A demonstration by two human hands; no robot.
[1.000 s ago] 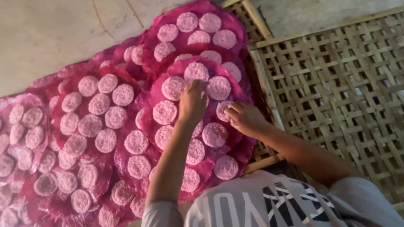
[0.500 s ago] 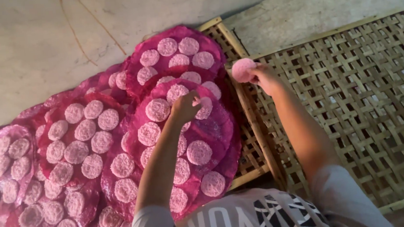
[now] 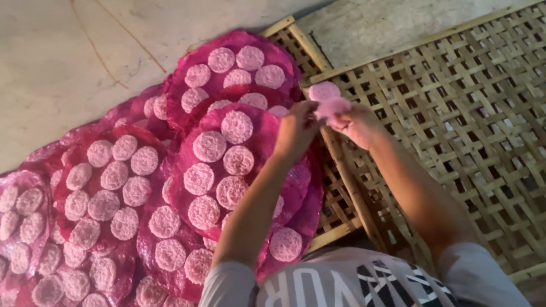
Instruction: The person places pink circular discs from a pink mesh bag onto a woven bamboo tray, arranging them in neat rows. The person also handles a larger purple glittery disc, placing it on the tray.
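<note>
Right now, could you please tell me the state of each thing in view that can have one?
Left hand: raised, fingers on the pink discs.
Right hand: raised, pinching the pink discs.
Pink discs in hand: lifted off, held between both hands over the rack's edge.
Round pink discs on mesh: lying flat in clusters.
Pink mesh sheets: spread out, overlapping.
Woven bamboo rack: lying flat, bare lattice.

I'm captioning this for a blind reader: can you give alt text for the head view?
Both hands, the left hand and right hand, hold pale pink discs above a woven bamboo rack. Beside them lie magenta mesh sheets covered with more discs.
</note>
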